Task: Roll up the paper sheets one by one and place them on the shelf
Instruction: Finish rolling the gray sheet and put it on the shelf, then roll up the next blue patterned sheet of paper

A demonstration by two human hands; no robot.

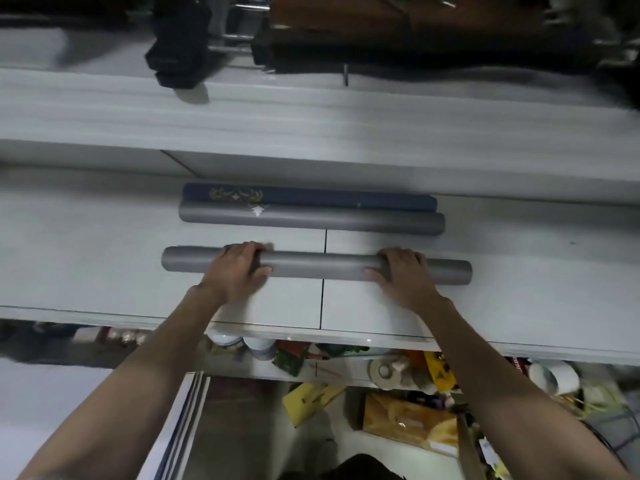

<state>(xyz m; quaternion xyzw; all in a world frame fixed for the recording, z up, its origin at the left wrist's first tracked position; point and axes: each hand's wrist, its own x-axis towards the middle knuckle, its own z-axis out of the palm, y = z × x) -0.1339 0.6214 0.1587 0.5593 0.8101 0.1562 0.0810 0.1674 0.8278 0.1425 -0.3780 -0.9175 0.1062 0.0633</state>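
A long grey paper roll [317, 268] lies across the white shelf [104, 265]. My left hand [239, 271] wraps over the roll left of its middle, fingers curled on top. Near the roll's right end, my right hand [401, 271] grips it the same way. Behind it, closer to the shelf's back, lie a second grey roll [311, 220] and a dark blue roll [311, 197] with gold ornament, touching each other side by side.
A higher white shelf [311, 112] runs above, with dark bags [180, 46] and a brown object [415, 26] on it. Below the shelf's front edge sit cluttered cups, packets and boxes [398, 382]. A dark seam [323, 296] splits the shelf surface.
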